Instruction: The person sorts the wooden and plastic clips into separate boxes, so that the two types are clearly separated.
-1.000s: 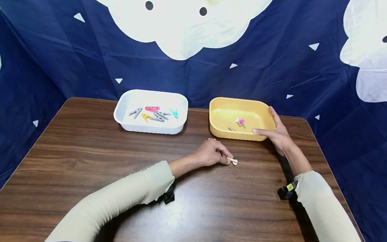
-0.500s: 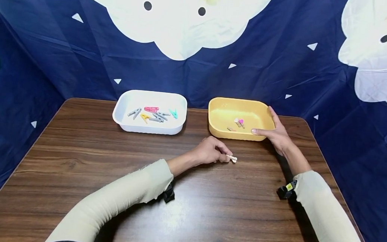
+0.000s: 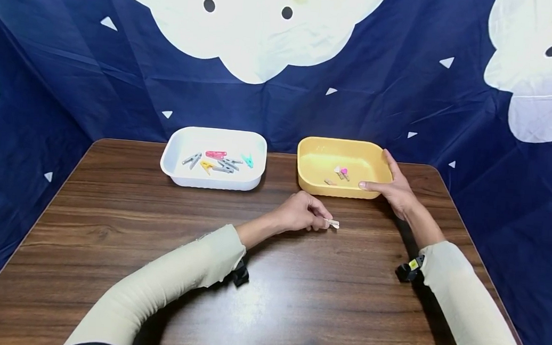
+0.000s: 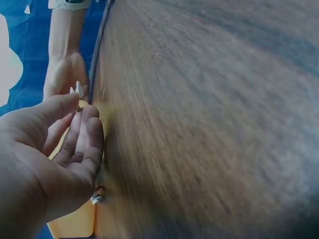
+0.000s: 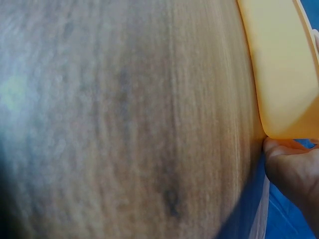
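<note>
My left hand (image 3: 302, 213) pinches a small pale clothespin (image 3: 334, 223) between thumb and fingertips, over the table in front of the yellow tray (image 3: 313, 189). One end of the clothespin points right, past the fingertips; its white tips also show in the left wrist view. My right hand (image 3: 397, 193) grips the tray's right end, thumb against the front rim and the index finger at the back corner. Inside the tray lie a few small wooden clothespins (image 3: 345, 176), one with a pink heart and one with a white heart.
Left of the yellow tray stands a white tray (image 3: 170, 171) holding several larger plastic clothespins (image 3: 223, 164) in grey, yellow, pink and teal. Both trays stand at the far edge of the brown wooden table (image 3: 109, 225), before a dark blue curtain (image 3: 133, 87).
My left hand has risen slightly toward the yellow tray, and the pinched clothespin has turned a little in its fingertips. My right hand keeps its hold on the tray.
</note>
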Tool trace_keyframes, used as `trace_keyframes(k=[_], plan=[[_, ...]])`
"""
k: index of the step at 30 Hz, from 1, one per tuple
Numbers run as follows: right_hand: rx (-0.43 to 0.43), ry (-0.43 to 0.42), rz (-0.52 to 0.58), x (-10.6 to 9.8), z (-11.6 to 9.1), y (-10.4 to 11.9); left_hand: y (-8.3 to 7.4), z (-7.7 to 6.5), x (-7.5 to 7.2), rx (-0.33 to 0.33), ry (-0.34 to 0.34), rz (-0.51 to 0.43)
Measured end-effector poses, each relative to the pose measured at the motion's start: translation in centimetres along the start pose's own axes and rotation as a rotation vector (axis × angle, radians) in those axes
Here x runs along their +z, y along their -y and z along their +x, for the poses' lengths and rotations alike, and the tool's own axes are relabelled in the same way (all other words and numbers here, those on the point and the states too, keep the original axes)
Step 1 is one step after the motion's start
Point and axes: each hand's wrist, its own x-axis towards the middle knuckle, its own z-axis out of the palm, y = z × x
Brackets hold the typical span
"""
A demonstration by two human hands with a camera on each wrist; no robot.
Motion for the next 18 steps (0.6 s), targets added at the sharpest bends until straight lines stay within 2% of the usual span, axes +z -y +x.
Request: trace_keyframes(k=[9, 18], plan=[[-0.007, 0.000, 0.002, 0.0, 0.0, 0.2, -0.6, 0.2, 0.0, 0.040, 0.023, -0.006], [0.000, 0.005, 0.019, 0.0, -0.2, 0.2, -1.5, 0.0, -0.2, 0.034, 0.019, -0.019]])
